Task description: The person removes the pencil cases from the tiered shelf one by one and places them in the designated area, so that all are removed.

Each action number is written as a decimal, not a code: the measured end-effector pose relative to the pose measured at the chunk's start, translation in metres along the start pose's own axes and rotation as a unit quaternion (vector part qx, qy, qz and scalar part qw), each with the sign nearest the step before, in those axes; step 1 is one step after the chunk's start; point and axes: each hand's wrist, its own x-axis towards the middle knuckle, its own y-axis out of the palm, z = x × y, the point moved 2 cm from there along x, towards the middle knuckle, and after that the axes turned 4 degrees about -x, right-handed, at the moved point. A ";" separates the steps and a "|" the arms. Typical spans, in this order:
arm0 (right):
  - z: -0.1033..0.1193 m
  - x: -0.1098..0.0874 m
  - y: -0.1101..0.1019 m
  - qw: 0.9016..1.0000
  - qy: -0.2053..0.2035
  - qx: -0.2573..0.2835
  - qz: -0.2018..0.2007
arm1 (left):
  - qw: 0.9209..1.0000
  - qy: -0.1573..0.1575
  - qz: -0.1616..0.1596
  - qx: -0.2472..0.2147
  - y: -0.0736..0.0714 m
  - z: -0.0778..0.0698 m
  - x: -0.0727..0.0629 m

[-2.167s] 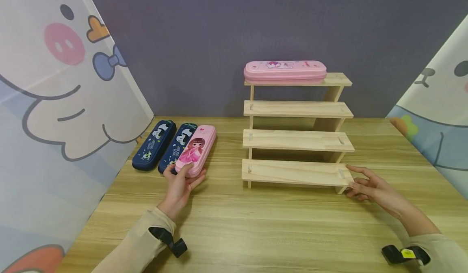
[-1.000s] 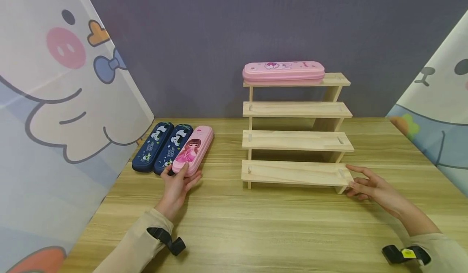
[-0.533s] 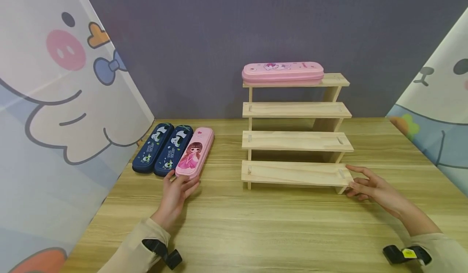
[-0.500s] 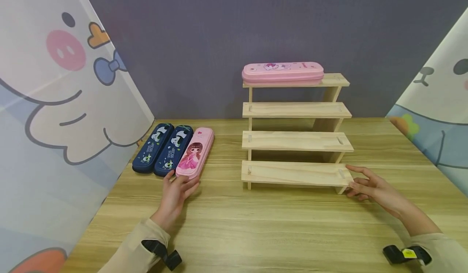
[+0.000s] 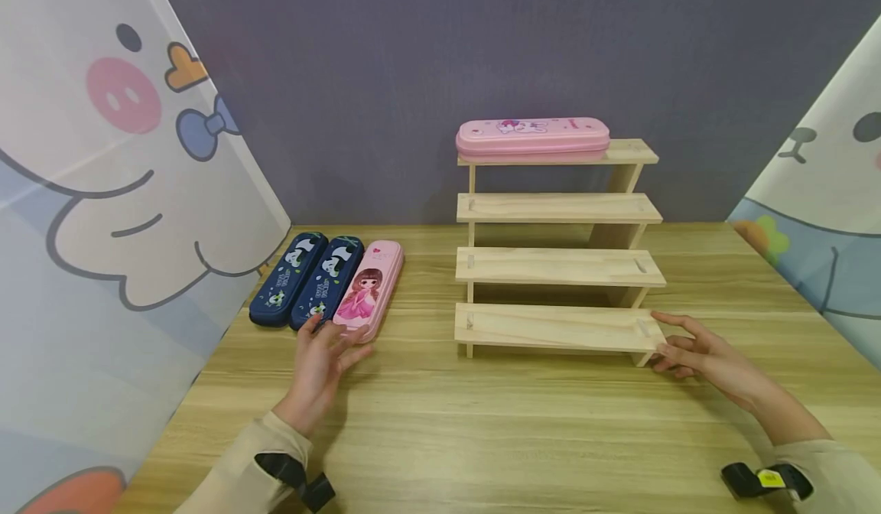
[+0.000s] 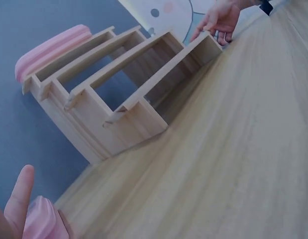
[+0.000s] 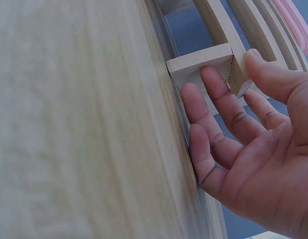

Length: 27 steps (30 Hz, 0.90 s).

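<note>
At the left of the table a pink pencil case with a doll-like girl (image 5: 367, 288) lies beside two navy panda pencil cases (image 5: 329, 281). All three slant side by side. My left hand (image 5: 319, 372) hovers at the near end of the pink one, fingers spread and partly covering that end. My right hand (image 5: 716, 365) holds the right end of the lowest board of a stepped wooden shelf (image 5: 560, 267), thumb and fingers about its corner and leg (image 7: 201, 59). On the top step rests another pink pencil case (image 5: 533, 138) with a rabbit print.
The wood-grain table (image 5: 482, 437) reaches back to a dark grey wall (image 5: 385, 78). Cartoon-printed panels stand at the left (image 5: 62, 269) and right (image 5: 826, 185). Black straps (image 5: 296, 479) circle both sleeved wrists.
The doll-print case shifted left, leaving the second navy case uncovered and nearer the first. My left hand then let go and drew back slightly toward me. The right hand stays put.
</note>
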 end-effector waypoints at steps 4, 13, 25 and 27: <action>0.000 0.000 0.001 1.000 -0.005 0.001 0.001 | 1.000 0.003 0.007 -0.006 0.007 -0.007 0.001; 0.000 -0.001 0.001 1.000 -0.011 0.005 -0.001 | 1.000 -0.004 0.029 -0.008 0.028 -0.024 0.011; -0.001 0.000 0.002 1.000 -0.013 0.015 0.001 | 0.996 -0.014 0.082 -0.015 0.064 -0.044 0.026; -0.001 -0.001 0.002 1.000 -0.013 0.012 0.000 | 0.996 -0.015 0.090 -0.013 0.070 -0.046 0.030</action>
